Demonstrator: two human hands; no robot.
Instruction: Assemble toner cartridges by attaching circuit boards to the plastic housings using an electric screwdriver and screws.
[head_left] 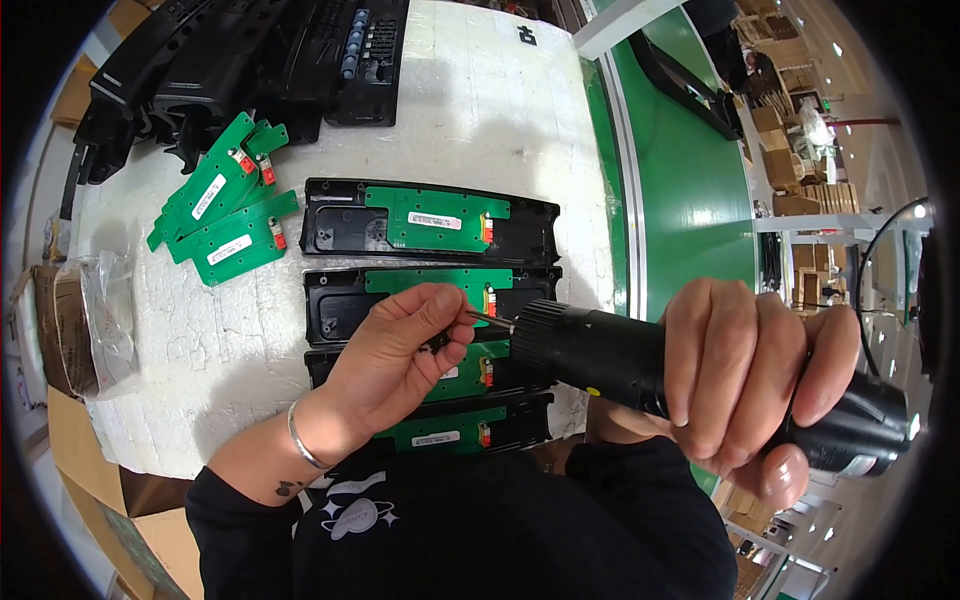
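Note:
My right hand point(755, 375) is wrapped round a black cylindrical electric screwdriver point(610, 355), held sideways over the bench with its bit pointing left. At the tip of the metal bit point(490, 320), my left hand point(400, 345) is closed, thumb and forefinger pinched together. Small dark pieces that look like screws point(436, 343) show under its curled fingers; what the fingertips pinch is too small to make out. Below the hands lie several long black plastic housings point(335, 300) in a column, each with a green circuit board point(400, 205) in it. My left hand partly covers the middle ones.
Several loose green circuit boards point(225, 220) overlap on the white foam surface point(480, 130) to the left. Large black plastic casings point(230, 70) stand at the far left. A green bench point(690, 200) with a black frame point(680, 85) runs along the right. Cardboard boxes point(160, 515) sit at lower left.

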